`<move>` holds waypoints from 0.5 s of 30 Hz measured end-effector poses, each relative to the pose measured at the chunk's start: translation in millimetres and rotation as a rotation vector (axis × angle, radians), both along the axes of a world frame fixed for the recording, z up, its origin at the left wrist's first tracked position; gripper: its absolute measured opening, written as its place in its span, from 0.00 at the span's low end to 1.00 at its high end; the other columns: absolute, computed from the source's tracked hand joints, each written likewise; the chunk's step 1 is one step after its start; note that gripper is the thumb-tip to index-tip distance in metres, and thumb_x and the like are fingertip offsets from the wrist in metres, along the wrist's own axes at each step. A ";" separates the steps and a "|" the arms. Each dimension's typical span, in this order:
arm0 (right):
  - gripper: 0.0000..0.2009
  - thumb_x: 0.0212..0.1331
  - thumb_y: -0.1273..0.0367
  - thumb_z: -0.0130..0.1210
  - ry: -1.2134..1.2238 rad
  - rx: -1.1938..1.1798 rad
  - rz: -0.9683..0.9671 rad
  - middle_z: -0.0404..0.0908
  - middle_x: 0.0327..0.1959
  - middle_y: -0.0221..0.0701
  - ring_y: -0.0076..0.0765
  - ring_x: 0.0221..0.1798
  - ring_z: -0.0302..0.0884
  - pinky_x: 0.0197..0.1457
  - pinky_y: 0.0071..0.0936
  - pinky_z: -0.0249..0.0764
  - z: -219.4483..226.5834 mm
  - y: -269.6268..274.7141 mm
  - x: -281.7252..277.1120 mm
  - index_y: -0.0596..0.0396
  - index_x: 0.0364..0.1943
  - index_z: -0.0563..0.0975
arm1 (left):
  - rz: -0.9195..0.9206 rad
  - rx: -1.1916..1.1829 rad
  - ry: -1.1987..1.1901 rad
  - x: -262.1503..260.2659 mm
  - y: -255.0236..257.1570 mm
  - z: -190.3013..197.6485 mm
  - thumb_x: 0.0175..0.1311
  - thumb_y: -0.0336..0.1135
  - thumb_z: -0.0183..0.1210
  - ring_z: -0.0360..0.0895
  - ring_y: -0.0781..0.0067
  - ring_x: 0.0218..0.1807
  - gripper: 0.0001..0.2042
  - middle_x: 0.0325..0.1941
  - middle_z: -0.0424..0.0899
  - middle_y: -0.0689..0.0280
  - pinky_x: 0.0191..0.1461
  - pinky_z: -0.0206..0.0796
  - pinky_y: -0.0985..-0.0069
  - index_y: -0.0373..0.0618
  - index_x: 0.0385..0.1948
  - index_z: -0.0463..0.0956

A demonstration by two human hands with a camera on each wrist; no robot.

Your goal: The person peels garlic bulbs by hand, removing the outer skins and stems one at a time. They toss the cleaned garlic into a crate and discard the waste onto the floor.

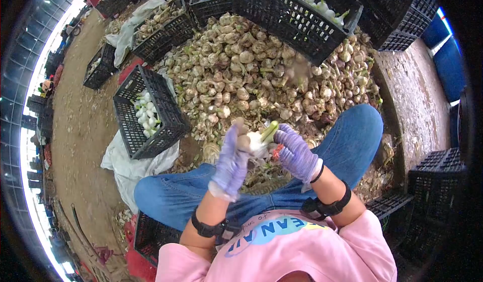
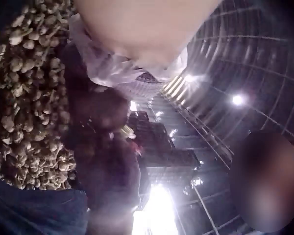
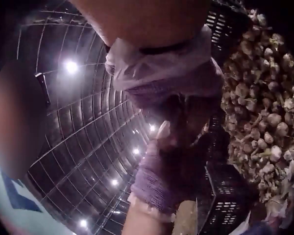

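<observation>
In the head view, a white garlic bulb (image 1: 255,143) with a short green stem (image 1: 270,130) is held between both hands, over the person's lap. The left hand (image 1: 230,164), in a purple glove, grips the bulb from its left side; its fingertips look brownish and blurred. From the right, the gloved right hand (image 1: 298,155) holds the bulb near the stem. An orange-red band (image 1: 277,151) shows on the right hand's fingers. Both wrist views are dark; in the right one, a pale piece (image 3: 163,130) shows between the gloves.
A large heap of unpeeled garlic (image 1: 236,65) lies ahead of the knees. To the left stands a black crate (image 1: 168,123) with clean white bulbs (image 1: 146,115). Another black crate (image 1: 282,18) with white bulbs sits on the heap's far side. Stacked crates (image 1: 436,181) are at right.
</observation>
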State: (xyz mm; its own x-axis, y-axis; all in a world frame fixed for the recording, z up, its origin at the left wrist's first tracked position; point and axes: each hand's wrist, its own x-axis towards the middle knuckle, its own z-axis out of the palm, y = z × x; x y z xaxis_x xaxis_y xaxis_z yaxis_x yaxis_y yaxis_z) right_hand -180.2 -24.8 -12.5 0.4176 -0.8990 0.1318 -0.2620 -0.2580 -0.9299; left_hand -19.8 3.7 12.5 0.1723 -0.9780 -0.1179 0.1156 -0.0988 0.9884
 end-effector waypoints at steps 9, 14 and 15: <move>0.17 0.52 0.60 0.56 -1.112 0.853 0.212 0.71 0.46 0.37 0.33 0.52 0.66 0.54 0.29 0.63 11.8 9.5 11.5 0.56 0.42 0.74 | -0.164 0.109 0.462 6.7 -5.0 2.8 0.53 0.55 0.58 0.76 0.67 0.45 0.29 0.45 0.76 0.58 0.48 0.70 0.71 0.43 0.49 0.67; 0.16 0.56 0.60 0.53 -0.442 0.003 0.041 0.69 0.48 0.40 0.37 0.52 0.65 0.53 0.30 0.63 -12.8 3.9 4.3 0.58 0.40 0.72 | -0.158 0.075 0.232 2.5 2.5 21.7 0.40 0.54 0.68 0.72 0.67 0.49 0.36 0.45 0.75 0.64 0.50 0.69 0.72 0.44 0.51 0.65; 0.17 0.56 0.59 0.53 -0.564 0.151 0.164 0.70 0.47 0.39 0.38 0.52 0.65 0.53 0.30 0.63 -15.3 5.9 -1.0 0.58 0.41 0.73 | -0.231 0.046 0.327 5.6 1.3 21.6 0.40 0.54 0.68 0.73 0.67 0.49 0.36 0.44 0.75 0.64 0.50 0.70 0.72 0.44 0.50 0.65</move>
State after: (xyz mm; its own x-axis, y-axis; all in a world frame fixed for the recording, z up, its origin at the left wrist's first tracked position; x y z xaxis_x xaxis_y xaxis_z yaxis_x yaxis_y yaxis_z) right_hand -181.3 -18.9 -27.7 0.4553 -0.8548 0.2489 0.3136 -0.1076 -0.9434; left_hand -14.2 5.0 34.2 -0.1052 -0.9790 -0.1748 0.3925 -0.2024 0.8972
